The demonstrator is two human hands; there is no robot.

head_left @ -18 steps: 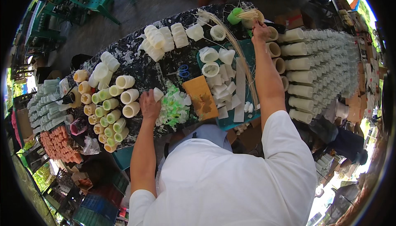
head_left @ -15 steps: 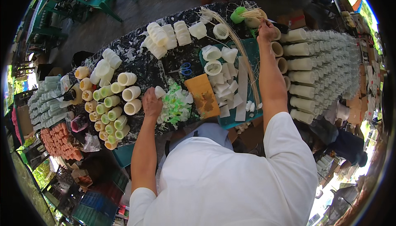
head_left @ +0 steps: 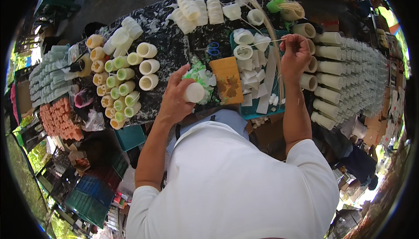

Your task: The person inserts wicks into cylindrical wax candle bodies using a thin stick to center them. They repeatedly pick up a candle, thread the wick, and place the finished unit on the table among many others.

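My left hand [head_left: 173, 99] is closed around a short white candle [head_left: 194, 92], its round end facing up, beside a pile of green and white wax scraps [head_left: 201, 79]. My right hand [head_left: 296, 58] pinches a thin pale wick [head_left: 271, 41], which stretches leftward over the teal tray [head_left: 257, 115]. White wax pieces [head_left: 249, 79] and hollow wax cups [head_left: 242, 52] lie in that tray. Between the scraps and the tray sits a yellow-orange slab [head_left: 227, 79] with a dark stain. Blue-handled scissors [head_left: 212, 49] rest just beyond.
Groups of hollow wax cylinders [head_left: 149, 67] stand at left, with spiral-shaped ones [head_left: 214, 11] at the back. Rows of cream cylinders and clear glassware [head_left: 353, 64] fill the right. A bundle of wicks [head_left: 293, 6] sits at the far right, near long pale strands [head_left: 274, 34].
My right hand has come back toward me from the wick bundle, with a single wick in its fingers. My left hand has lifted the white candle from beside the scraps.
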